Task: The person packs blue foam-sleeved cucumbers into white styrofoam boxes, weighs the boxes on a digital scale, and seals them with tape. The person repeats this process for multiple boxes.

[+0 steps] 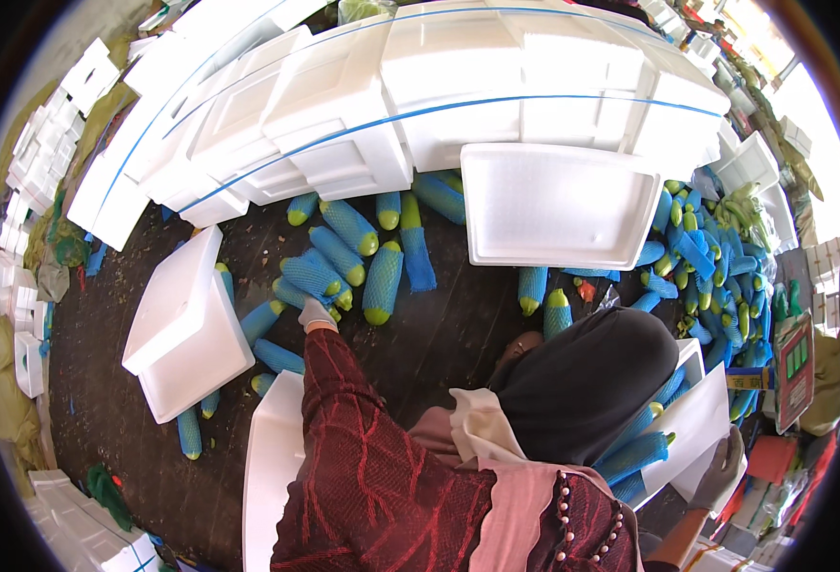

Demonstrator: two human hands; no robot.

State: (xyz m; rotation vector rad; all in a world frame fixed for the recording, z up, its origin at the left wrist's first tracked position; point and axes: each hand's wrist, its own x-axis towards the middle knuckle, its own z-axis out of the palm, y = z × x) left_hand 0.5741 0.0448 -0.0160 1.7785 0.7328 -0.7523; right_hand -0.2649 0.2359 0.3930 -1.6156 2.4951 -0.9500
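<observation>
My left hand (317, 314), in a light glove, reaches to a heap of zucchini in blue foam netting (312, 274) on the dark floor. Its fingers touch the end of one netted zucchini, but whether they close on it is hard to tell. At the lower right my gloved right hand (721, 468) is at the edge of a white sheet (698, 422) beside an open white foam box (690, 352). Several netted zucchini (630, 457) lie in that box, next to my bent knee. Its fingertips are partly hidden, so its grip is unclear.
Strapped white foam boxes (455, 71) form a wall ahead, with a foam lid (563, 207) before it. More foam pieces (191, 329) stand at left. A large pile of netted zucchini (720, 286) lies right, near a scale with a lit display (796, 368).
</observation>
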